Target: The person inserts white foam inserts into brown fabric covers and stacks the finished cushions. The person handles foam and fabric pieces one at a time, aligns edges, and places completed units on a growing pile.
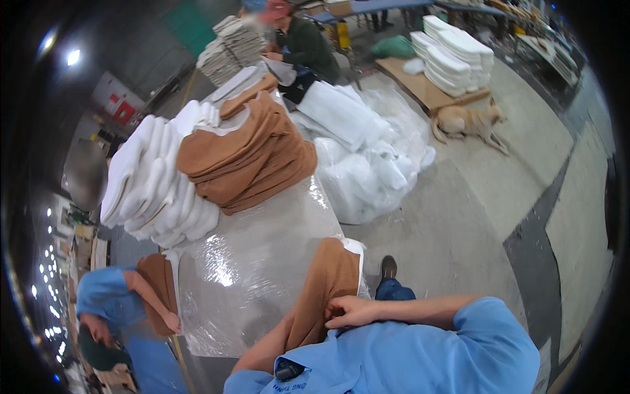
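Where brown cloth (326, 276) bunches, the right hand (351, 309) rests; left seemingly inside.

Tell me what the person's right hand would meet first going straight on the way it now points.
Most likely the brown cloth close beside it: the right hand points toward the picture's left and appears at or against that cloth, though exact contact and depth are unclear.

One brown pile (252, 157) and one white pile (154, 180) stand toward the table's (256, 256) far end. Two brown pieces (335, 266) show nearer, one at its left edge, one at its right near corner. The floor (453, 203) carries one dog (467, 122), one green bag (394, 47) and one plastic-wrapped heap (367, 177).
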{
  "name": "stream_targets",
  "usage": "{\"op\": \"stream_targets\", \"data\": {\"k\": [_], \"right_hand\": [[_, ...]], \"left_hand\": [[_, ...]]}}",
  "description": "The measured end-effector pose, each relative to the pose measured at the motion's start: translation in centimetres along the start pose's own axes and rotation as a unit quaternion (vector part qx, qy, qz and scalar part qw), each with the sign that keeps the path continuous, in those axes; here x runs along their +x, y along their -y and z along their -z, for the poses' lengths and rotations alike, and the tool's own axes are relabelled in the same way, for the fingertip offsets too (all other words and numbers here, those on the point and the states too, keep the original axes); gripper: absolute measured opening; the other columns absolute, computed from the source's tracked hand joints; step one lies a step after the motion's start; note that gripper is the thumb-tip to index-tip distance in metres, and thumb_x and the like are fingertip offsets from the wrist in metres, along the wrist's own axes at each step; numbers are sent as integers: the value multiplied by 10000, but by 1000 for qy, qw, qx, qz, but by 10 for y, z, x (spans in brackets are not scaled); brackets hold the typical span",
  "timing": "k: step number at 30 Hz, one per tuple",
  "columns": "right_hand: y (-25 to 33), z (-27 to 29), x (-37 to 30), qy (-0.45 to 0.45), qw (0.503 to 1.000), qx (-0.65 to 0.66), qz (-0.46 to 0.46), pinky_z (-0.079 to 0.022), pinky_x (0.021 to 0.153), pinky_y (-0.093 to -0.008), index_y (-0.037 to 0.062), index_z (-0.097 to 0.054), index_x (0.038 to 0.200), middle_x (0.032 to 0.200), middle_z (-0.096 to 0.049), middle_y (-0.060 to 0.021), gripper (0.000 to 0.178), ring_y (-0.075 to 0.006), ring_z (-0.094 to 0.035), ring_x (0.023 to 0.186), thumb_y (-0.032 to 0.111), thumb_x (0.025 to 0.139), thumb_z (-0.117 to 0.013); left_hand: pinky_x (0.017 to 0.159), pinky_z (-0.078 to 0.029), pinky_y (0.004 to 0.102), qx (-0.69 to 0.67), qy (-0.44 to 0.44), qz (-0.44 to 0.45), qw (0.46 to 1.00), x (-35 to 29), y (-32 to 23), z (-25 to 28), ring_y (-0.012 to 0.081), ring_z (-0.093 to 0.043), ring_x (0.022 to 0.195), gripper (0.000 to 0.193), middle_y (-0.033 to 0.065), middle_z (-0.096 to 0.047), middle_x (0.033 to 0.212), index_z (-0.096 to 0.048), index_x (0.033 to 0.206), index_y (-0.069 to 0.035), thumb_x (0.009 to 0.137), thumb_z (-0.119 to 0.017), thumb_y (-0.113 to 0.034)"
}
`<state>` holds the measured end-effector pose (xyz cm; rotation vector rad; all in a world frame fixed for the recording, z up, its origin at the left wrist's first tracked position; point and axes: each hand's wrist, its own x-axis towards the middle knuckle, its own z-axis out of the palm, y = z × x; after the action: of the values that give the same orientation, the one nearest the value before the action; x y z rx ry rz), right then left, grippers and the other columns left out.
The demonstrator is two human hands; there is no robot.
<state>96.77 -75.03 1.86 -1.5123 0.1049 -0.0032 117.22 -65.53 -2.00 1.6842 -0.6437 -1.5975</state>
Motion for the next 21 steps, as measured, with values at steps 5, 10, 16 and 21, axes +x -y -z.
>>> {"op": "stream_targets", "data": {"k": [5, 10, 16, 21], "right_hand": [[-67, 55, -32, -189, 902, 288, -260, -523, 660, -317, 117, -606, 1159, 855, -641, -14, 298, -117, -623, 757, 312, 994, -759], [-68, 67, -8, -354, 838, 328, -255, -498, 700, -315, 152, -490, 1295, 1025, -599, -12, 413, -107, -585, 835, 286, 1001, -747], [-57, 70, 6, -325, 816, 410, -247, -464, 768, -320, 168, -530, 1283, 1006, -625, 26, 388, -105, -578, 910, 345, 1003, -731], [-64, 68, 17, -307, 827, 429, -195, -464, 809, -319, 152, -581, 1230, 1084, -671, -5, 290, -120, -602, 992, 336, 1033, -689]], "left_hand": [[847, -600, 317, -12, -13, 20, 1000, -13, 10, -17, 166, -726, 995, 392, 95, -764, 1175, -675, 1337, -7, 1047, -687, -272], [843, -600, 316, -15, -40, 21, 999, -21, 11, -16, 162, -726, 988, 381, 92, -764, 1172, -678, 1331, -11, 1046, -690, -265], [837, -601, 315, -19, -61, 17, 998, -28, 11, -4, 157, -726, 978, 368, 87, -764, 1169, -682, 1322, -15, 1045, -695, -256], [833, -602, 315, -28, -84, 10, 996, -35, 11, 4, 152, -726, 970, 357, 83, -765, 1167, -685, 1316, -19, 1044, -698, -250]]}}
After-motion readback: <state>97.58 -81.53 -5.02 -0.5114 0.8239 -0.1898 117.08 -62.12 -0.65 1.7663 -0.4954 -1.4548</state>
